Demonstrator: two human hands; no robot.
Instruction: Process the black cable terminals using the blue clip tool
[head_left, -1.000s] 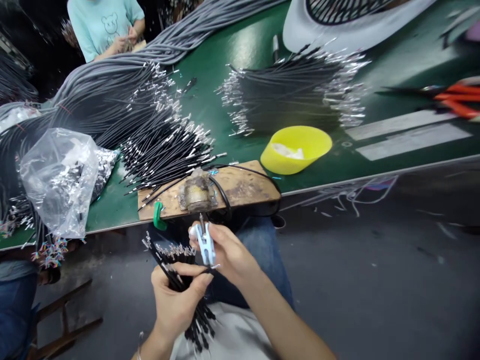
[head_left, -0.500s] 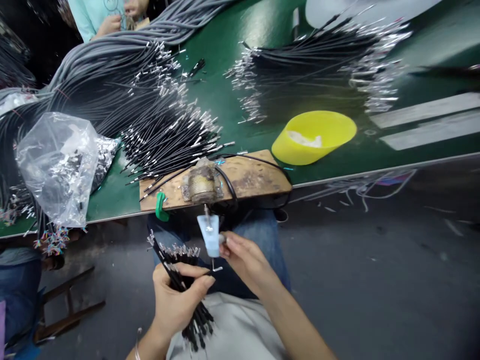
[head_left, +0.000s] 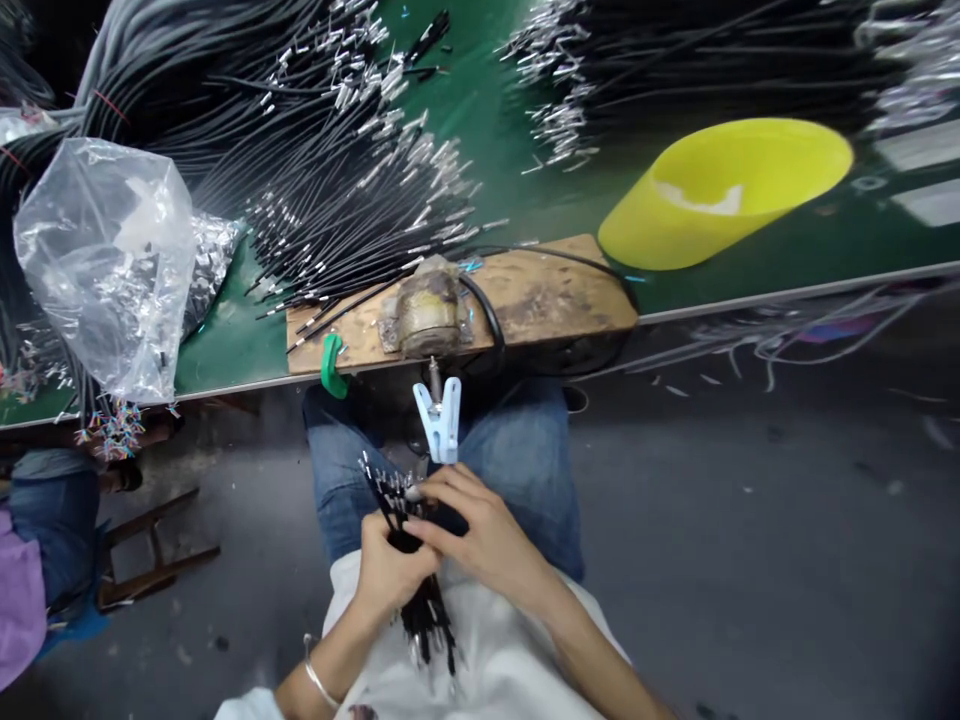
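My left hand (head_left: 394,568) is closed around a bundle of short black cables (head_left: 426,610) with silvery tips, held above my lap. Against the bundle's upper end rests my right hand (head_left: 480,530), its fingers pinched at the tips; what they hold is too small to make out. Just above my fingers a light blue clothes-peg-like clip (head_left: 441,425) hangs from the shaft of a small motor (head_left: 429,312). The motor is fixed on a wooden board (head_left: 540,300) at the table edge. Neither hand touches the clip visibly.
On the green table (head_left: 480,130) lie piles of black cables (head_left: 337,190) with silvery ends, a clear plastic bag (head_left: 105,260) and a yellow container (head_left: 697,210). A green hook (head_left: 332,366) sits at the board's left. A wooden stool (head_left: 161,570) stands lower left, beside a seated person.
My right hand has left the clip and moved down-left to the bundle. The clip now shows its two spread arms. The view has shifted, so the table appears higher.
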